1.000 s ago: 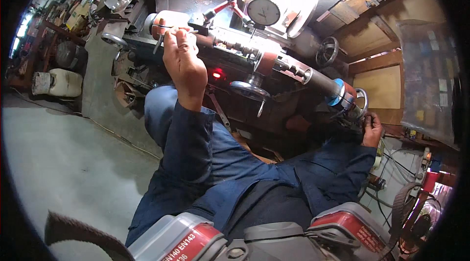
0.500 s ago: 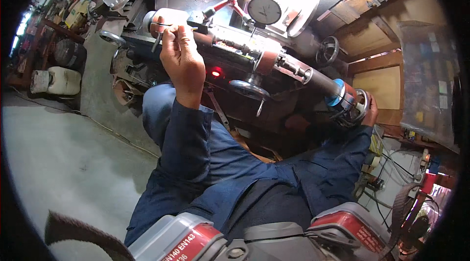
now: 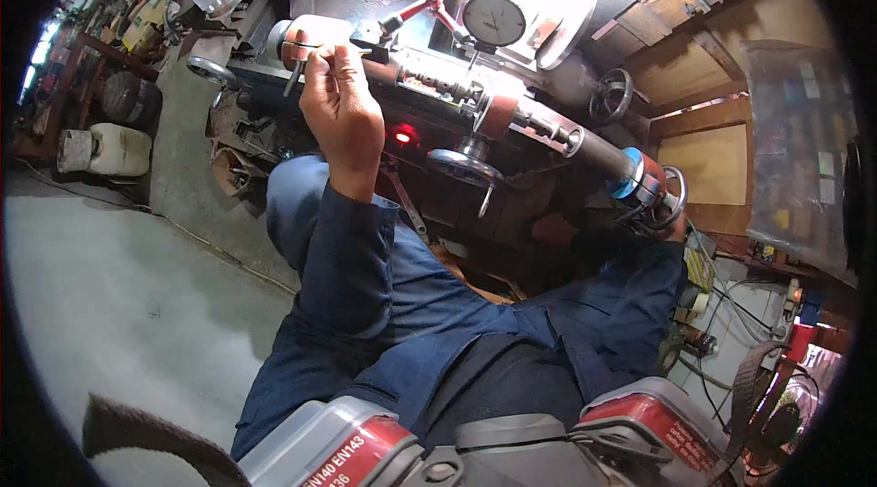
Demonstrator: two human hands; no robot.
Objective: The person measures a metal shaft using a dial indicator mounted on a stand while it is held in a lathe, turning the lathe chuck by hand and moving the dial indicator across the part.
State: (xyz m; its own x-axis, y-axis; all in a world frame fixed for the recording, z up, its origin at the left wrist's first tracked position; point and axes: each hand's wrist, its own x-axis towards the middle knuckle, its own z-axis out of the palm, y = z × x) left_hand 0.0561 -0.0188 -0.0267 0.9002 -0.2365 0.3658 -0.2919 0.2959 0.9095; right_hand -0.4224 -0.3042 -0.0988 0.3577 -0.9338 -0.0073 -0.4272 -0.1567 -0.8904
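My left hand (image 3: 345,117) is raised in front of the machine's left end, thumb and fingers pinched together. A thin tip shows beside the fingertips, too small to name. Close by is a round metal clamp part (image 3: 297,47) with a short lever. At the machine's right end my right hand (image 3: 678,229) is at the rim of a chromed handwheel (image 3: 677,195), its fingers mostly hidden. Between the hands runs a long machine bed (image 3: 438,80) carrying a tube (image 3: 598,151). Above it a round dial gauge (image 3: 493,21) hangs from a red jointed arm (image 3: 406,15).
A second handwheel (image 3: 464,167) juts toward me at the middle, and another handwheel (image 3: 610,96) stands behind. A red light (image 3: 403,136) glows on the machine's front. A wrench (image 3: 406,204) is below. Cluttered parts and a white jug (image 3: 121,151) are at left; cables (image 3: 722,304) hang at right.
My right hand has moved down and inward along the handwheel rim, so less of it shows. My left hand stays almost in place, still pinched.
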